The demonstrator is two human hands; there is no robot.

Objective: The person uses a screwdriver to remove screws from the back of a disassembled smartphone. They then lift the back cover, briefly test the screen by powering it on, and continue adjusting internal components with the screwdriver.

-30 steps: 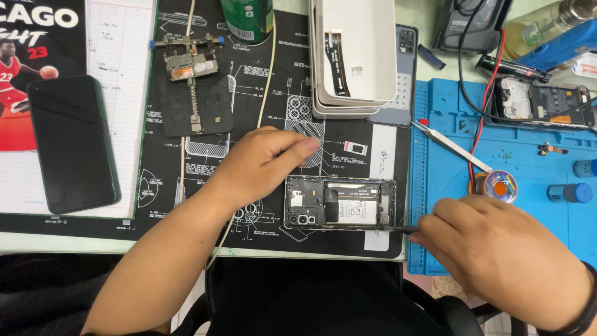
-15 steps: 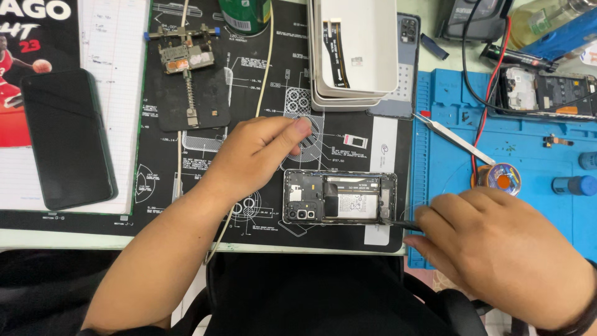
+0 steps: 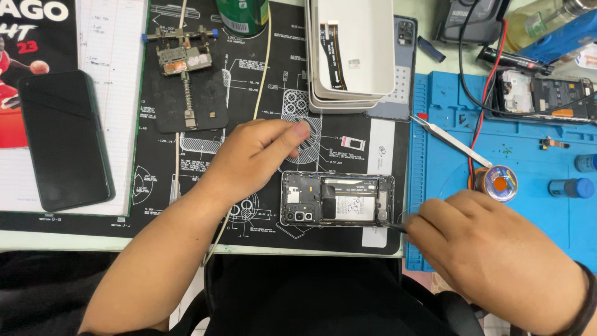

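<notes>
Head view looks straight down on an opened smartphone (image 3: 337, 199), back cover off and battery showing, lying flat on the black repair mat (image 3: 249, 99) near the bench's front edge, where both hands reach it easily. The right hand (image 3: 491, 249) is clenched around a thin dark tool (image 3: 395, 226) whose tip meets the phone's lower right corner, low and sideways for leverage. The left hand (image 3: 255, 155) rests loosely curled on the mat just above the phone, holding nothing, thumb pressing a printed circle. Stacked white trays (image 3: 354, 56) keep removed parts apart.
</notes>
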